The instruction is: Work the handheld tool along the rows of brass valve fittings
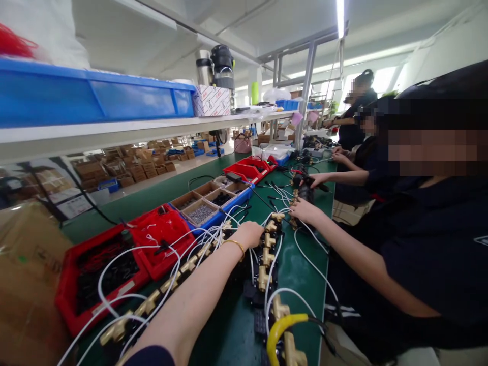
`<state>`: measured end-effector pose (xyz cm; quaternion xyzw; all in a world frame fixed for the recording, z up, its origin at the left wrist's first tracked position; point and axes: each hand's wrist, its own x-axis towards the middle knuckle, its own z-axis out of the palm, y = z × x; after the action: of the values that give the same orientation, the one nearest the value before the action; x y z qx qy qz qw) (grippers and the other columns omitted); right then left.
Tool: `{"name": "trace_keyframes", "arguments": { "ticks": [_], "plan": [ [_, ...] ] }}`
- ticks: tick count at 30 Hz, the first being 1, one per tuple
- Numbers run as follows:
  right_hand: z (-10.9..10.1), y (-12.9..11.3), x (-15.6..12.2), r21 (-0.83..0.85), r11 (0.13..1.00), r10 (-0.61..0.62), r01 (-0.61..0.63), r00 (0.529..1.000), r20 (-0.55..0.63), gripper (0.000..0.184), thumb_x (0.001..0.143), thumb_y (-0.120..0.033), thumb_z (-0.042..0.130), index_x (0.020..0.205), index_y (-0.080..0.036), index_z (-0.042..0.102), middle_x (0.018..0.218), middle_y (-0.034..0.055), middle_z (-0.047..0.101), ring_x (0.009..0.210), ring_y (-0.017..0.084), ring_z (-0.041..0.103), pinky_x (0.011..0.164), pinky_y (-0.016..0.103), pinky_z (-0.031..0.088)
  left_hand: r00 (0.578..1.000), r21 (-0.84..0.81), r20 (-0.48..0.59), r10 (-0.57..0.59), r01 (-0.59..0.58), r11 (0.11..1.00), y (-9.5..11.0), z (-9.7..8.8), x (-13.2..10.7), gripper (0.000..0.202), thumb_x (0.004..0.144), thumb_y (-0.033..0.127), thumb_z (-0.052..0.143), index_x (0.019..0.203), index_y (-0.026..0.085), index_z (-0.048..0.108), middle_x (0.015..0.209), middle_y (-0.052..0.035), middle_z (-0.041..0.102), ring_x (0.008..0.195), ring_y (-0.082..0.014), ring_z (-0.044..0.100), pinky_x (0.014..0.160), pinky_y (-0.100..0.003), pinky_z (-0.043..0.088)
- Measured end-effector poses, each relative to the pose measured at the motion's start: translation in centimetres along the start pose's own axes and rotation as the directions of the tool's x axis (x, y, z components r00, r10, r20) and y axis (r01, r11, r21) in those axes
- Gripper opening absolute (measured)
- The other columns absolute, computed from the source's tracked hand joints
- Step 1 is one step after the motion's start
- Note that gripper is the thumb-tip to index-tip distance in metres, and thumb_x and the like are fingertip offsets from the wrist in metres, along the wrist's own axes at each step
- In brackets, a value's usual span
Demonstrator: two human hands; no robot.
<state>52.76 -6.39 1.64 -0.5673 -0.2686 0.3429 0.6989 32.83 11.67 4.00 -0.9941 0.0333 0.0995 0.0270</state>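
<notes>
My left hand (248, 234), a gold bracelet on its wrist, reaches forward over the green bench (229, 330). It rests among white cables (198, 239) next to a row of brass fittings (267, 254). I see only the back of the hand; its fingers are hidden. A second row of brass fittings (152, 302) runs along the left of my arm. My right hand is out of view. A co-worker's hand (303, 211) from the right touches the far end of the brass row.
Red trays (68, 300) and blue bins of small parts (202, 213) line the left. A yellow-sleeved hose (280, 328) lies near the front. A blue crate (95, 96) sits on the shelf above. Other people work further along on the right.
</notes>
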Motion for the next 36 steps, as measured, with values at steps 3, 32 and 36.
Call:
{"name": "trace_keyframes", "arguments": {
  "ticks": [3, 32, 36],
  "plan": [
    [-0.1, -0.1, 0.0, 0.009, 1.0, -0.011, 0.011, 1.0, 0.012, 0.038, 0.05, 0.019, 0.051, 0.047, -0.018, 0.049, 0.055, -0.0107, 0.053, 0.057, 0.005, 0.05, 0.052, 0.01, 0.039, 1.0, 0.053, 0.019, 0.018, -0.019, 0.998, 0.7, 0.1, 0.7, 0.028, 0.086, 0.033, 0.055, 0.106, 0.014, 0.056, 0.107, -0.0072, 0.059, 0.096, -0.0186, 0.058, 0.084, -0.04, 0.05],
    [-0.1, 2.0, -2.4, 0.026, 0.997, -0.073, 0.071, 0.995, 0.073, 0.029, 0.054, -0.003, 0.074, 0.056, -0.028, 0.059, 0.077, -0.0103, 0.062, 0.107, 0.012, 0.046, 0.085, 0.024, 0.044, 0.94, 0.143, 0.3, -0.163, 0.124, 0.982, -1.5, 0.3, 1.4, 0.03, 0.085, 0.033, 0.056, 0.108, 0.015, 0.055, 0.112, -0.0076, 0.057, 0.1, -0.02, 0.057, 0.086, -0.041, 0.049],
    [0.5, 1.6, -2.8, 0.038, 0.998, -0.058, 0.058, 0.998, 0.012, 0.028, 0.056, -0.002, 0.072, 0.055, -0.025, 0.057, 0.072, -0.0102, 0.061, 0.098, 0.014, 0.052, 0.074, 0.024, 0.048, 0.958, 0.148, 0.244, -0.152, 0.118, 0.982, -1.6, 1.1, 1.2, 0.03, 0.086, 0.033, 0.055, 0.109, 0.015, 0.055, 0.112, -0.0081, 0.057, 0.1, -0.0198, 0.057, 0.086, -0.041, 0.049]
  ]
}}
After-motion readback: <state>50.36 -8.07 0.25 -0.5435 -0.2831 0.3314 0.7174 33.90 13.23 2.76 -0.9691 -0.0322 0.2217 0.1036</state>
